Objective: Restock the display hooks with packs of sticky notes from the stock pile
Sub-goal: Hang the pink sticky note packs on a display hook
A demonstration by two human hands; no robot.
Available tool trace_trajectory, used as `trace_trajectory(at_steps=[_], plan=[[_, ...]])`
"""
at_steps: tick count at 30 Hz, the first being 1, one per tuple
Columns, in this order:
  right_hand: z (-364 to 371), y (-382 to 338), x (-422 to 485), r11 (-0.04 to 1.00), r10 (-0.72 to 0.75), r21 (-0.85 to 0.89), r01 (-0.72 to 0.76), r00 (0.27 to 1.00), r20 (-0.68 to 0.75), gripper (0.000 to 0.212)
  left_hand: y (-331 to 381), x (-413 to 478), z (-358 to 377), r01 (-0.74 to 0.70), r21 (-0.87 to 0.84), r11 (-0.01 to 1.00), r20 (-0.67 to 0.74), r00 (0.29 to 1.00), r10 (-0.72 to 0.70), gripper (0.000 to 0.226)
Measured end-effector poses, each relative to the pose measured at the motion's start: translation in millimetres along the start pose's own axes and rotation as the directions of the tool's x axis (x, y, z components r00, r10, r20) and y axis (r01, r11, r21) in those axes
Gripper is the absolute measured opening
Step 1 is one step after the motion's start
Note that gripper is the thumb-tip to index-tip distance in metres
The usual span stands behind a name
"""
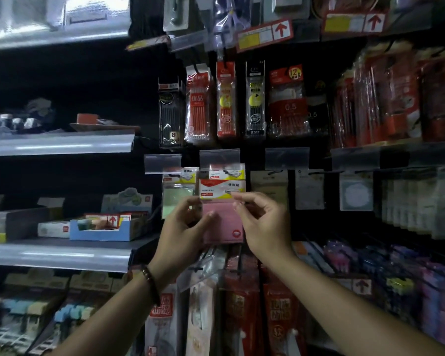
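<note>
**Sticky-note pack (222,222) held in both hands at the display**

Pink, with a red, white and yellow header card, the pack is upright in the air, in front of the hanging goods and level with the row of sticky notes. The left hand (188,227) has it by the left edge, with the thumb in front and the fingers (190,205) curled round the side. A dark bead bracelet (149,280) sits on that wrist. The right hand (263,222) pinches the upper right part, its fingertips closed on the edge of the header card. Both sets of fingers are narrow and holding the pack.

Just behind and above the header hangs a second pack (226,173) of the same kind, partly covered by the held one. A green pack (177,199) hangs just beside it on the left. Clear label holders (217,158) jut out above this row, and pen packs (226,98) hang in the row over them. To the left, a grey shelf (57,250) carries a blue open carton (100,233). Red packets (242,304) hang below the hands.
</note>
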State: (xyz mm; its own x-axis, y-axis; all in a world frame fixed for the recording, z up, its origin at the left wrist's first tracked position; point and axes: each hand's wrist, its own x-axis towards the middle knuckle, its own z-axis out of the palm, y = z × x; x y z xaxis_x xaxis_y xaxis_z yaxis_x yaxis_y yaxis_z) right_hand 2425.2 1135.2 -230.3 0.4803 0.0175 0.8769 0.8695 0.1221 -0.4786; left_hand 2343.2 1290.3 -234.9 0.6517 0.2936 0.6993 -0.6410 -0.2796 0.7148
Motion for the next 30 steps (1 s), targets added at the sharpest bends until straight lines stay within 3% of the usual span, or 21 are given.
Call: trace_trajectory(at_steps=[4, 7, 13, 18, 22, 24, 26, 28, 30], plan=[[11.8, -2.7, 16.0, 0.992, 0.061, 0.113, -0.056, 0.997, -0.038, 0.026, -5.6, 15.3, 1.9, -0.139, 0.180, 0.974, -0.165, 0.972, 0.169, 0.030], [19.3, -3.8, 26.6, 0.983, 0.107, 0.154, -0.097, 0.993, -0.055, 0.029, -5.3, 24.6, 4.7, -0.238, 0.220, 0.946, -0.131, 0.954, 0.271, 0.023], [18.9, -3.7, 45.5, 0.982, 0.142, 0.138, -0.126, 0.984, -0.111, 0.028, 3.0, 39.6, 3.5, -0.213, 0.069, 0.975, -0.020, 0.976, 0.215, 0.037], [17.4, 0.6, 55.6, 0.995, 0.086, 0.055, -0.081, 0.992, -0.096, 0.025, -7.0, 54.5, 1.6, -0.231, 0.202, 0.952, -0.026, 0.970, 0.241, 0.041], [19.9, 9.2, 59.1, 0.991, 0.060, -0.120, -0.065, 0.997, -0.045, 0.026, -13.0, 57.5, 2.3, -0.194, 0.260, 0.946, 0.006, 0.980, 0.200, 0.050], [17.8, 11.2, 61.2, 0.958, 0.014, -0.288, -0.003, 0.999, 0.034, 0.036, -14.7, 59.7, 4.3, -0.178, 0.355, 0.918, 0.028, 0.983, 0.179, 0.055], [14.6, 11.2, 63.2, 0.861, -0.010, -0.502, 0.079, 0.990, 0.139, 0.049, -17.1, 66.0, 4.8, -0.204, 0.549, 0.811, 0.044, 0.975, 0.216, 0.055], [12.7, 8.8, 65.1, 0.814, 0.047, -0.576, 0.076, 0.980, 0.195, 0.055, -18.4, 71.2, 6.8, -0.231, 0.695, 0.681, 0.083, 0.967, 0.242, 0.057], [13.3, 8.3, 67.2, 0.795, 0.128, -0.606, 0.027, 0.969, 0.210, 0.062, -21.3, 74.8, 9.0, -0.226, 0.743, 0.630, 0.124, 0.971, 0.202, 0.067]])
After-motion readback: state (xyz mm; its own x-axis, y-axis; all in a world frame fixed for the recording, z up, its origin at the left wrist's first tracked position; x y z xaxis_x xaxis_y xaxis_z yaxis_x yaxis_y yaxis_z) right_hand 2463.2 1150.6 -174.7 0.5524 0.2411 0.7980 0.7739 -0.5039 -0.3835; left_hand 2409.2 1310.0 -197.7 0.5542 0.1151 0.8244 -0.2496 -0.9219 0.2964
